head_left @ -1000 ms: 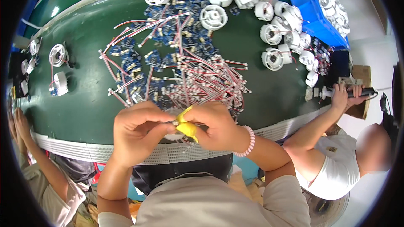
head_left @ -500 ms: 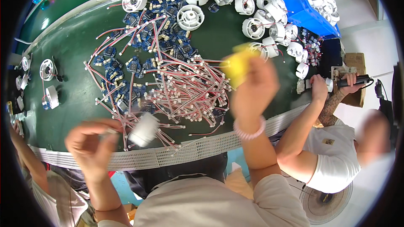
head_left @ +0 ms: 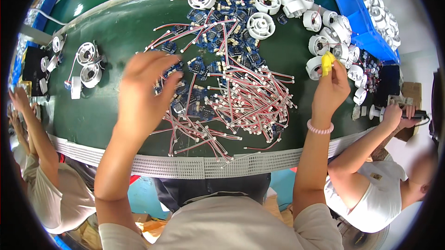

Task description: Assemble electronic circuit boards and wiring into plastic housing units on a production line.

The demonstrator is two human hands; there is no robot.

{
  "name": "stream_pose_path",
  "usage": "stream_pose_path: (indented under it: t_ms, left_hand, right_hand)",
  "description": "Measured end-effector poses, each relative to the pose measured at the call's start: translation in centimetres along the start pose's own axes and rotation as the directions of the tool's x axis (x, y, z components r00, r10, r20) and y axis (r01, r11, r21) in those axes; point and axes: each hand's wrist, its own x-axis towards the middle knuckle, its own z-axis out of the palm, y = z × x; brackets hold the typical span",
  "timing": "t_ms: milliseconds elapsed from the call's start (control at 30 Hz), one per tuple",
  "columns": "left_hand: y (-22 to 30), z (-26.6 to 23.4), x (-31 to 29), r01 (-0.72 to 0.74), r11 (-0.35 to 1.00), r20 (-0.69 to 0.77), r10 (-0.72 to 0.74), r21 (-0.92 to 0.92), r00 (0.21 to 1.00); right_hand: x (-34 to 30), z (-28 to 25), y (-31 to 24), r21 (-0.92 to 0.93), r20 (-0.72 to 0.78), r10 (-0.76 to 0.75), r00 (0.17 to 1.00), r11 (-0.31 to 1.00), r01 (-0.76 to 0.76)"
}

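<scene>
My left hand, somewhat blurred, hovers over the left side of a pile of blue circuit boards. Its thumb and fingers are apart, with nothing visible between them. My right hand is raised at the right, thumb and fingertips pinched on a small soft-looking yellow piece; its exact kind is unclear. Just left of that hand is a white round fan-like housing, partly covered by my fingertips. Between my hands lies a heap of red-and-white connector cables.
More white housings crowd the right, beside a blue bin full of them. Several housings stand at the left. A white perforated strip lines the near table edge. Co-workers sit either side; the right one grips a black-handled tool.
The view has shifted. My left hand has risen over the boards; the blurred white part beside it is gone, and one more housing stands at the left. My right hand has moved right with the yellow piece.
</scene>
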Motion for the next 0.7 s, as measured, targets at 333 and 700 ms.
stream_pose_path:
  t_ms: [333, 700]
  left_hand:
    - [-1.0, 3.2, 0.4, 0.073, 0.997, 0.285, -0.060, -0.035, 0.956]
    - [1.6, -0.8, -3.0, 0.416, 0.763, 0.117, -0.415, -0.495, 0.902]
  right_hand:
    - [-3.3, 0.8, -9.9, 0.174, 0.793, 0.074, 0.605, 0.924, -0.341]
    - [-5.1, 3.4, -10.6, 0.164, 0.782, 0.100, 0.615, 0.919, -0.358]
